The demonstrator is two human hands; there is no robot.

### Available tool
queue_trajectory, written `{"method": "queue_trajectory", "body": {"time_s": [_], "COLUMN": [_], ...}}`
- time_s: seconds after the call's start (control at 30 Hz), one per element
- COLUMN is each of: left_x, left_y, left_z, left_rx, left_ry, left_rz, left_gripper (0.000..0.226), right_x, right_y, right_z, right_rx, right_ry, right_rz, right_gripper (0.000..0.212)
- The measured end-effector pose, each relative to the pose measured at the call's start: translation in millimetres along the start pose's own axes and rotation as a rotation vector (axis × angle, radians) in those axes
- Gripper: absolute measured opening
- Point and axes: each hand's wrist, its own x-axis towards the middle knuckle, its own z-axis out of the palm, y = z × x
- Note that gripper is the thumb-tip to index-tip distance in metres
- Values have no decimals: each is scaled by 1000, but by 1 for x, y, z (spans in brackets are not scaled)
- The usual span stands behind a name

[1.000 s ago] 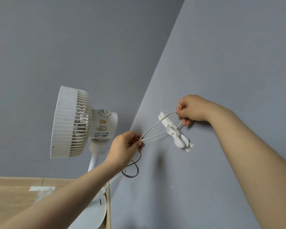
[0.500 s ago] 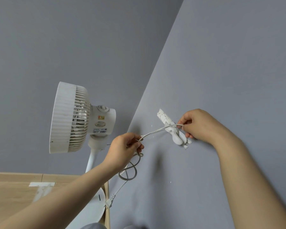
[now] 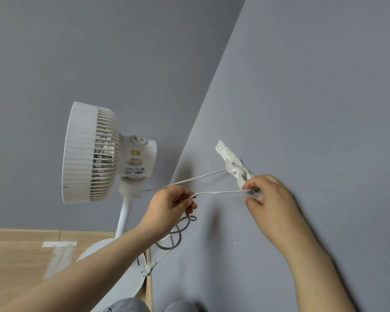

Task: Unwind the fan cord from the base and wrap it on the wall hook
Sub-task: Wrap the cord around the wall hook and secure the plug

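Observation:
A white pedestal fan [image 3: 92, 152] stands on its round base [image 3: 126, 282] in the corner. Its white cord [image 3: 216, 192] runs from the fan neck to a white wall hook [image 3: 235, 171] on the grey right wall and loops around it. My right hand [image 3: 268, 194] pinches the cord just below the hook. My left hand [image 3: 169, 206] grips the cord further left, with loose coils [image 3: 176, 235] and the plug [image 3: 149, 267] hanging beneath it.
Two grey walls meet in a corner behind the fan. Wooden floor [image 3: 16, 255] with a strip of white tape [image 3: 59, 244] lies at lower left. A grey-clad knee [image 3: 126, 306] shows at the bottom edge.
My right hand has carried the cord from above the hook, over it and down to below it. My left hand has stayed near the coils.

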Motion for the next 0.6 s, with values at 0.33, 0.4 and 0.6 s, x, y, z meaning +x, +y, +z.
{"method": "queue_trajectory", "body": {"time_s": [0.33, 0.4, 0.6], "left_x": [-7, -7, -6], "left_y": [-17, -21, -27], "left_z": [8, 9, 8], "left_rx": [15, 24, 78], "left_ry": [-97, -102, -96], "left_rz": [-69, -88, -125], "left_gripper": [18, 18, 9], "right_x": [-28, -28, -19], "right_y": [9, 10, 15], "right_z": [25, 32, 53], "right_rx": [-1, 21, 136], "right_ry": [-100, -117, -95], "right_rz": [51, 62, 77], "right_gripper": [36, 39, 45]}}
